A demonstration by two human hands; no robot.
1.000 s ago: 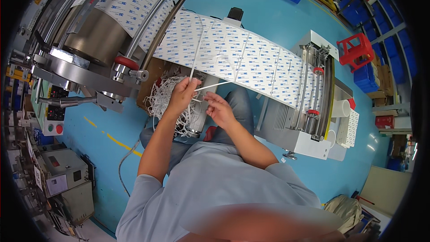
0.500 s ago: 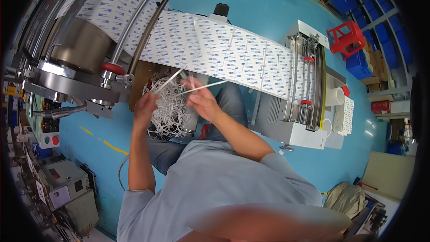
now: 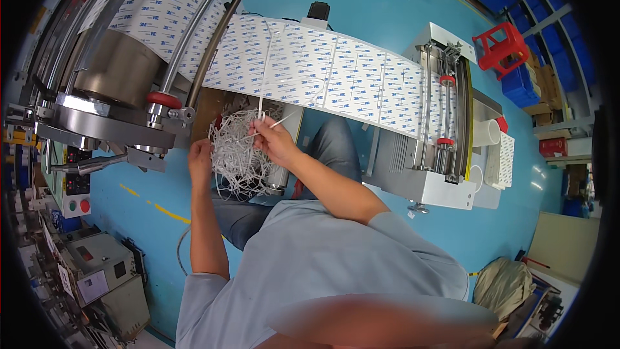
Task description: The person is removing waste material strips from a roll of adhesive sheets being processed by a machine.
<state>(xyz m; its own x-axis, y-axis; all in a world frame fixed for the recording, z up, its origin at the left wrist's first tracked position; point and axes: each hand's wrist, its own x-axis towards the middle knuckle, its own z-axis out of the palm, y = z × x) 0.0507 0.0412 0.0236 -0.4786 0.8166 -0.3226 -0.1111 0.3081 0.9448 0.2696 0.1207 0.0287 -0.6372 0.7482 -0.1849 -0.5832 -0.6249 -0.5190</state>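
One thin white strip [image 3: 261, 105] is pinched in the right hand [image 3: 276, 143] and runs up to the near edge of the printed sheet [image 3: 297, 58]. The left hand [image 3: 201, 158], its fingers curled, is beside the tangled heap of scraps [image 3: 240, 160]; whether it holds anything cannot be told. The heap lies near the sheet's edge.

We view the work from a single head-worn fisheye camera, aimed steeply downward. Our grey shirt [image 3: 323, 239] fills the near foreground; the left hand [image 3: 201, 155] and right hand [image 3: 276, 142] lie farther off; the wide field reaches the blue floor [image 3: 491, 236] beyond.
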